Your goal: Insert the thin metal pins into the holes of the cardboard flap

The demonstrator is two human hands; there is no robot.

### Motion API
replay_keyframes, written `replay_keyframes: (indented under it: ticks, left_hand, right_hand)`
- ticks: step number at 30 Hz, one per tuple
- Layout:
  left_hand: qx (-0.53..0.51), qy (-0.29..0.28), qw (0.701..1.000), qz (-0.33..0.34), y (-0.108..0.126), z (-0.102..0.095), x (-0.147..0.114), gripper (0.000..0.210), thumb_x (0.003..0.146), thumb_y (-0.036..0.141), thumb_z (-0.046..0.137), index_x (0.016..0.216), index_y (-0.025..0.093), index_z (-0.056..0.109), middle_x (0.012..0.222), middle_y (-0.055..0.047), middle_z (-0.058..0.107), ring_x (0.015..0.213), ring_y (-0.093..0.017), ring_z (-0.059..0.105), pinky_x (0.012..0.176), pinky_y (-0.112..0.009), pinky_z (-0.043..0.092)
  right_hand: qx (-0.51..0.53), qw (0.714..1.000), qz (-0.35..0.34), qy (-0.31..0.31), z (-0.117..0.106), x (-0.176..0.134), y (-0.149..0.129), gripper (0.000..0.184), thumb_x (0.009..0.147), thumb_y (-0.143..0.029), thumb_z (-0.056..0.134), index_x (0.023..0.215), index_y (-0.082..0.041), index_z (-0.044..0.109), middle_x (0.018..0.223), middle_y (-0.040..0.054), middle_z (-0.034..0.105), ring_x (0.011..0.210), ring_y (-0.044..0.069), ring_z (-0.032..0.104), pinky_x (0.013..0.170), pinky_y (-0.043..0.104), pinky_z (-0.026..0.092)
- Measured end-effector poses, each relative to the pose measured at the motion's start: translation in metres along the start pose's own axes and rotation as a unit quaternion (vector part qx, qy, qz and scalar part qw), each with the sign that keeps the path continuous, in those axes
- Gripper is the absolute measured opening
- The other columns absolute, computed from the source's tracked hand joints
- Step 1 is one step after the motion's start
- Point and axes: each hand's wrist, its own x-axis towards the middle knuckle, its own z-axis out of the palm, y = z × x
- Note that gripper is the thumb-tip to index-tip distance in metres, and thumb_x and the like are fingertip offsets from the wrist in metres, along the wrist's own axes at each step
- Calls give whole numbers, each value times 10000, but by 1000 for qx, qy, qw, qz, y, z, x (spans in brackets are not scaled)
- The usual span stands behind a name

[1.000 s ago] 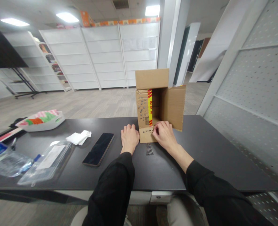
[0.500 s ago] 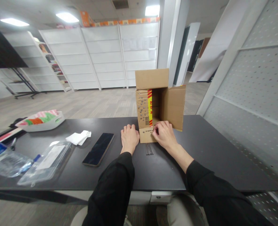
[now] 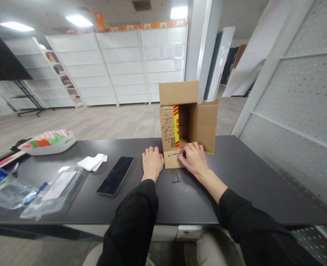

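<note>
A small cardboard box (image 3: 169, 129) stands on the dark table with its opening toward me. Its lower front flap (image 3: 172, 161) hangs down and carries a row of small dark holes. Round grey heads dot the side panel beside a yellow and red tape strip. My left hand (image 3: 152, 162) rests on the table against the box's left side, fingers loosely bent and holding nothing visible. At the flap's right end, my right hand (image 3: 194, 158) has thumb and fingers pinched together; whatever is between them is hidden. Several thin metal nails (image 3: 175, 175) lie side by side just below the flap.
Left of my left hand lies a phone (image 3: 116, 176), with folded white tissue (image 3: 93, 162) behind it. Farther left are a clear plastic case (image 3: 55, 192), a water bottle (image 3: 10, 190) and a white basket (image 3: 51, 147). A perforated panel (image 3: 299, 122) borders the right side.
</note>
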Motion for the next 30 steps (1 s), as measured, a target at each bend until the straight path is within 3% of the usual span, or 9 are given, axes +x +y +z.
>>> replay_keyframes:
  ticks: [18,30]
  left_hand:
    - [1,-16,1000,-11,0,0,0,270,915,219,381,1042,184,616,1088,-129,603,1077,-271,512,889,-404,393]
    - [5,-8,1000,-5,0,-1,0,246,913,220,389,1011,178,611,1065,-123,609,1054,-271,524,862,-393,402]
  right_hand:
    - [30,999,6,16,-5,1,-1,101,828,-179,513,774,-181,599,881,93,670,903,254,490,808,379,310]
    - [19,1000,9,-8,-6,0,-2,67,824,-198,536,820,-184,601,942,94,645,937,259,487,799,376,304]
